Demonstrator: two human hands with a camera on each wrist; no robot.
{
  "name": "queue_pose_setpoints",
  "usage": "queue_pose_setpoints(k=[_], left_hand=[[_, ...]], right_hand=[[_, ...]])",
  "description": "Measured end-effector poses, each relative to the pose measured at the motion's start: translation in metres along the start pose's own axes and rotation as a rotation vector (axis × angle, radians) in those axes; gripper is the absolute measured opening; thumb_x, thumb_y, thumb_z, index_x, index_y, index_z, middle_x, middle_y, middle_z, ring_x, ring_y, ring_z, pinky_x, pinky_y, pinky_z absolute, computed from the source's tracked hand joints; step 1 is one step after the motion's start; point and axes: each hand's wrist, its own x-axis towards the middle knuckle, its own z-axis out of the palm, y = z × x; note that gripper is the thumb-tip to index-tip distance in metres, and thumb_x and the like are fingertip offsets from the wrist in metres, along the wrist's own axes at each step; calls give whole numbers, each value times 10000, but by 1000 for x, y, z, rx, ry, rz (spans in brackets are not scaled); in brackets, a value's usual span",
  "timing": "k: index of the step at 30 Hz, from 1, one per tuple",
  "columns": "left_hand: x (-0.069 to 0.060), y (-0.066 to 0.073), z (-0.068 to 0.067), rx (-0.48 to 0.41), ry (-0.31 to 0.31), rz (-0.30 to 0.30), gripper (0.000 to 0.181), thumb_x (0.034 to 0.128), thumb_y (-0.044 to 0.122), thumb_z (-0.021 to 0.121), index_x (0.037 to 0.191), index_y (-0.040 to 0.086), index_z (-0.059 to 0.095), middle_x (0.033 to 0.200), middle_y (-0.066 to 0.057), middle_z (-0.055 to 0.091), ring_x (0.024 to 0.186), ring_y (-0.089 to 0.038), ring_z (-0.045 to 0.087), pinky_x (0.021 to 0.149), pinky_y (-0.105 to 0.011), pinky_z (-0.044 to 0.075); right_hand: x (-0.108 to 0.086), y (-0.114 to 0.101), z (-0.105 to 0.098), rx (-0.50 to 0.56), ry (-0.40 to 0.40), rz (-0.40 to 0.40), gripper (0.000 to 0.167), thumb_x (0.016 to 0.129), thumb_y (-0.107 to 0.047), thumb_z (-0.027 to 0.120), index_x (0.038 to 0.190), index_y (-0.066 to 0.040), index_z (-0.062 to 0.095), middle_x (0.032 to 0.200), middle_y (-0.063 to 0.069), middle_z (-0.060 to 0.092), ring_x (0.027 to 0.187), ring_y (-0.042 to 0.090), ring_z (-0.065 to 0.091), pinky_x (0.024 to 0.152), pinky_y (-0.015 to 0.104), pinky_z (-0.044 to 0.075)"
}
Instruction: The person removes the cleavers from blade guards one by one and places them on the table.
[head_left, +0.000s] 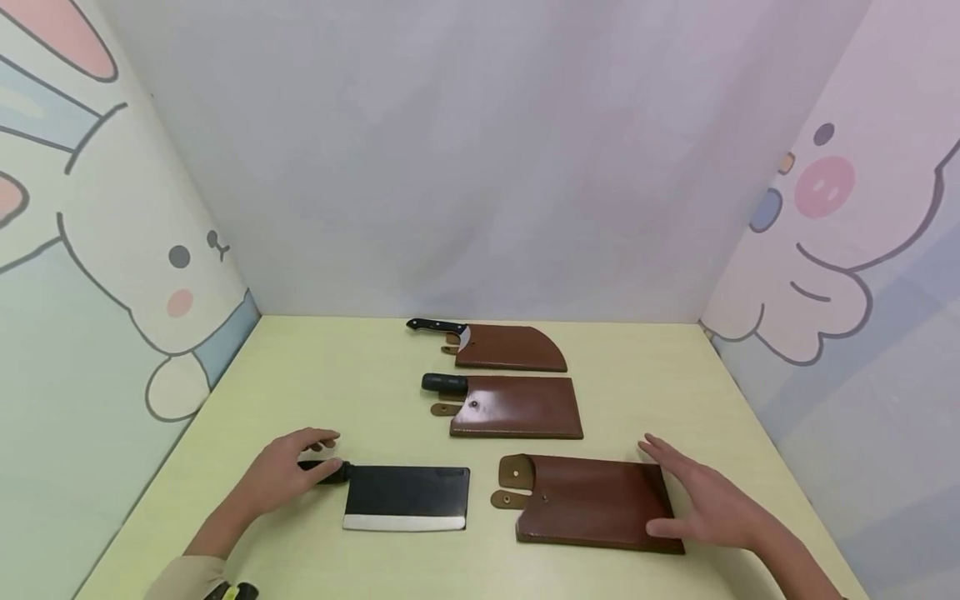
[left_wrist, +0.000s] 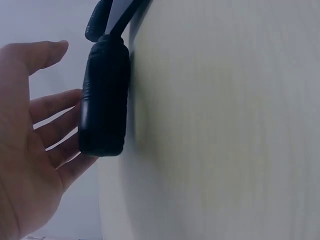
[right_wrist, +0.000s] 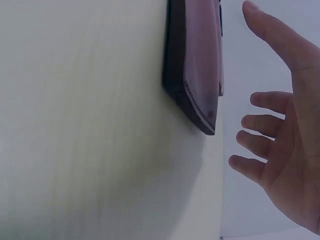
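A bare cleaver (head_left: pixel 407 493) with a dark blade and bright edge lies flat on the table, its black handle (left_wrist: pixel 104 97) toward the left. My left hand (head_left: pixel 281 475) is over that handle, thumb and fingers spread loosely around it without a grip. To the right lies a brown leather sheath (head_left: pixel 600 502), its two snap straps (head_left: pixel 516 472) at the left end. By the sheath's right end hovers my right hand (head_left: pixel 708 500), fingers apart and holding nothing; the right wrist view shows this hand (right_wrist: pixel 287 120) apart from the sheath's corner (right_wrist: pixel 200 95).
Farther back, a cleaver with a black handle (head_left: pixel 444 382) sits in a brown sheath (head_left: pixel 521 407). Behind it, another knife with a riveted handle (head_left: pixel 437 325) sits in a curved sheath (head_left: pixel 510 346). Walls with cartoon animals enclose the pale yellow table (head_left: pixel 322 375).
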Motion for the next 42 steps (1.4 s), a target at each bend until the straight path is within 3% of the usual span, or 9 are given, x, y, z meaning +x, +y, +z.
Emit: queue_pose_setpoints(k=[6, 13, 18, 30, 34, 42], left_hand=[[18, 17, 1, 35, 16, -3, 486, 956, 453, 705, 1290, 100, 692, 1222, -44, 715, 1129, -310, 671, 944, -552, 512], [42, 35, 5, 85, 33, -14, 556, 958, 511, 676, 1319, 88, 675, 1303, -120, 673, 1169, -353, 644, 946, -569, 504], [63, 44, 10, 92, -1, -24, 602, 950, 527, 674, 1361, 89, 645, 1380, -150, 624, 1244, -373, 600, 992, -573, 482], [115, 62, 24, 57, -54, 66, 576, 921, 430, 748, 1354, 67, 633, 1413, -152, 591, 1323, -380, 540, 1054, -578, 445], [129, 65, 30, 38, -88, 91, 584, 932, 424, 737, 1369, 56, 621, 1423, -152, 581, 1334, -374, 529, 1068, -569, 435], [153, 65, 46, 7, -144, 121, 623, 934, 461, 725, 1407, 77, 594, 1457, -135, 560, 1379, -349, 491, 1115, -545, 402]], right_hand=[[14, -7, -8, -13, 64, -30, 943, 818, -556, 818, 1580, -187, 403, 1584, 93, 446, 1347, 330, 545, 942, 539, 525], [37, -17, -11, 28, 105, -35, 911, 840, -562, 796, 1561, -141, 433, 1593, 129, 426, 1423, 401, 435, 995, 600, 474], [56, -20, -8, 54, 130, -25, 890, 846, -572, 786, 1533, -106, 466, 1557, 163, 466, 1404, 417, 457, 997, 625, 468], [110, -20, 0, 48, 82, -56, 964, 804, -618, 800, 1530, -77, 467, 1555, 154, 473, 1377, 394, 505, 1020, 593, 476], [128, -17, 4, 35, 85, -81, 981, 798, -615, 808, 1526, -52, 466, 1548, 177, 476, 1362, 407, 517, 1018, 594, 477], [155, -15, 17, 24, 14, -79, 1024, 772, -635, 818, 1528, -44, 459, 1551, 194, 464, 1373, 413, 503, 1035, 590, 466]])
